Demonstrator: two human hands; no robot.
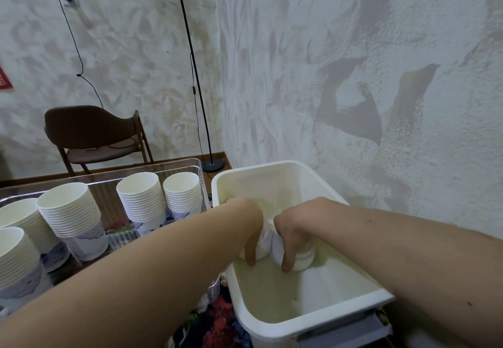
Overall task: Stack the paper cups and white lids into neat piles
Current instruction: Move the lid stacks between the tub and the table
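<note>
Both my hands reach down into a white plastic bin (272,169). My left hand (251,241) curls round a short pile of white lids (263,247) near the bin's floor. My right hand (290,236) grips a second pile of white lids (304,259) just beside it. The two piles nearly touch. Several stacks of paper cups with blue patterns stand in a clear tray (190,164) on the left, among them a cup stack (141,200) and another cup stack (70,217). My forearms hide parts of the bin and the tray.
The textured wall runs close along the right of the bin. A brown chair (92,132) and a black floor lamp (198,86) stand in the far corner. A dark floral cloth (217,323) shows between the tray and the bin.
</note>
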